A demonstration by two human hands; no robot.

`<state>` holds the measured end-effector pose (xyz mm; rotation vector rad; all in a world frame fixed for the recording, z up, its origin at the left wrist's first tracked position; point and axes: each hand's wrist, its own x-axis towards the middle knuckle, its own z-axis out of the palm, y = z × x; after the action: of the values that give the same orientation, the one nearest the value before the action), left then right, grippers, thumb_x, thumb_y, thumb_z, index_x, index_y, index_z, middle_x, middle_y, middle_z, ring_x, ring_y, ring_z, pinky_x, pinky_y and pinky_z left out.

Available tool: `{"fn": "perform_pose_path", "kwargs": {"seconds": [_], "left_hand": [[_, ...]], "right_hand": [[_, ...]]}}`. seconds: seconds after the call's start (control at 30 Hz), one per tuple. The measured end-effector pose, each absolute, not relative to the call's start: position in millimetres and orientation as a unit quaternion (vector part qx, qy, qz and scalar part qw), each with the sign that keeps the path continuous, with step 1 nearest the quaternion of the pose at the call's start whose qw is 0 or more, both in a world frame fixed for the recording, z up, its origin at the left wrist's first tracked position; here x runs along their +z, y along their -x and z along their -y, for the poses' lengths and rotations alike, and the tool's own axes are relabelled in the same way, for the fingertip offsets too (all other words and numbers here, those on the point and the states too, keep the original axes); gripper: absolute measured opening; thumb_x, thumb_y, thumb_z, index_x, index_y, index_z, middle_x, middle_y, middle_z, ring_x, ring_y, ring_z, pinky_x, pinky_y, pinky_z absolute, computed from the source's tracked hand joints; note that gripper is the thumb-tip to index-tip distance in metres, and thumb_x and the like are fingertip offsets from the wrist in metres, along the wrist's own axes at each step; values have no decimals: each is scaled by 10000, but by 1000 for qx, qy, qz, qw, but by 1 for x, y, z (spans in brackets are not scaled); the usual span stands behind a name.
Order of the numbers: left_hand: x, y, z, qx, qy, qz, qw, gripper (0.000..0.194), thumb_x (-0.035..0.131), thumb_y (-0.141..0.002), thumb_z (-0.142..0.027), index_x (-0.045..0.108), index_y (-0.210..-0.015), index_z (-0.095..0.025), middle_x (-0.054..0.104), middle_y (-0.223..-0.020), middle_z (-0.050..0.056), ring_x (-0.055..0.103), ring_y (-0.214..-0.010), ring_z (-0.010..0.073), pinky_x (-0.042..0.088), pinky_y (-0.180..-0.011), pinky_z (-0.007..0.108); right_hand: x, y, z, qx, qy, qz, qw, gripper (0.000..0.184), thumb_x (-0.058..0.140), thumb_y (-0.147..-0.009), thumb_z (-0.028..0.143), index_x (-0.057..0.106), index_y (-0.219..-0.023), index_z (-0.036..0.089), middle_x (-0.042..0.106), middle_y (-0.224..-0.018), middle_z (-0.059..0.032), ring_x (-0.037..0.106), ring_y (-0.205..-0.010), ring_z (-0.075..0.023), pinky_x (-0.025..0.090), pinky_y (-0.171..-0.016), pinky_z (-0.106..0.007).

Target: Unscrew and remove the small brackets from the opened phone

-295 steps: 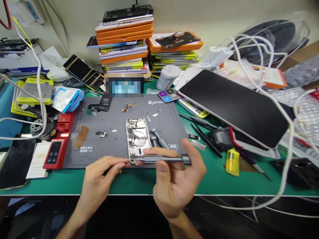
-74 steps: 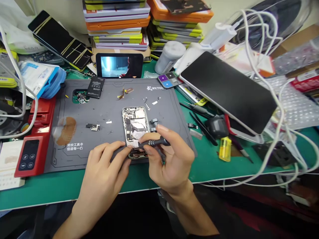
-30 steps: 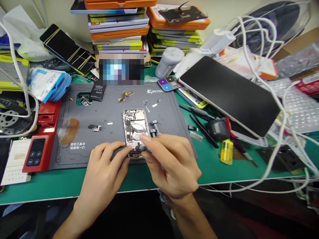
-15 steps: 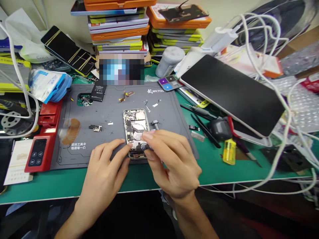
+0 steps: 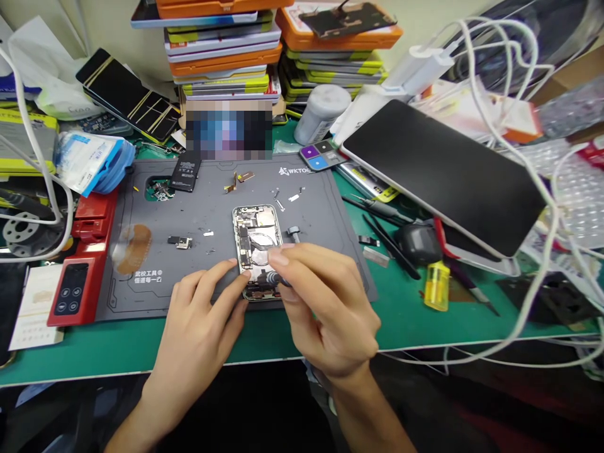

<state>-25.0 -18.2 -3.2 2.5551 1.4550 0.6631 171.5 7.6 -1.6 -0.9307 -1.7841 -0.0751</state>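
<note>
An opened smartphone (image 5: 257, 236) lies on the grey work mat (image 5: 189, 207), its inner boards and bare metal showing. My left hand (image 5: 201, 321) has its fingers spread, with fingertips touching the phone's left edge and the thumb by its lower left corner. Pinched in my right hand (image 5: 328, 308) is what looks like a small screwdriver (image 5: 272, 279) with a dark ribbed part, held over the phone's lower half; its tip is too small to make out. A grey knob-like piece (image 5: 293, 233) shows just beyond my right fingers. A small metal-and-black part (image 5: 182, 241) lies left of the phone.
On the mat's upper left is a black battery (image 5: 185, 172); gold flex parts (image 5: 243, 180) lie behind the phone. A red device (image 5: 70, 292) borders the mat's left. To the right are tweezers (image 5: 389, 245), a yellow-handled tool (image 5: 436, 286), a large tablet (image 5: 443, 176) and white cables (image 5: 523, 308).
My right hand and the ribbed tool have shifted very slightly over the phone. My left hand and the phone stay in place.
</note>
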Motion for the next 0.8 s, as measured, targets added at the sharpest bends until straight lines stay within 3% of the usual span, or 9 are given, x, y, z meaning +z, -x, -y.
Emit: {"fn": "perform_pose_path", "kwargs": {"seconds": [0.33,0.47,0.8], "left_hand": [[-2,25,18,223,-846,-479,63,338,560,-1125,-171,596,-1459,-213,647,-1497,124,558,-1212,293,495,-997,458],[-2,25,18,223,-846,-481,63,338,565,-1125,-173,600,-1459,-207,642,-1496,125,555,-1213,292,487,-1008,457],[-3,24,18,219,-845,-484,63,332,550,-1138,-194,587,-1467,-219,640,-1499,123,555,-1228,292,501,-1016,458]], "right_hand": [[-2,-171,-5,-44,404,740,536,481,638,-979,-4,725,-1411,189,781,-1022,-47,756,-983,-207,678,-884,-382],[-1,-171,-4,-33,408,743,529,477,612,-976,-27,717,-1399,167,792,-1099,-69,763,-1059,-220,670,-945,-399],[0,-171,-4,-43,418,740,525,443,627,-968,-18,737,-1353,172,778,-1039,-50,756,-996,-200,664,-930,-373]]}}
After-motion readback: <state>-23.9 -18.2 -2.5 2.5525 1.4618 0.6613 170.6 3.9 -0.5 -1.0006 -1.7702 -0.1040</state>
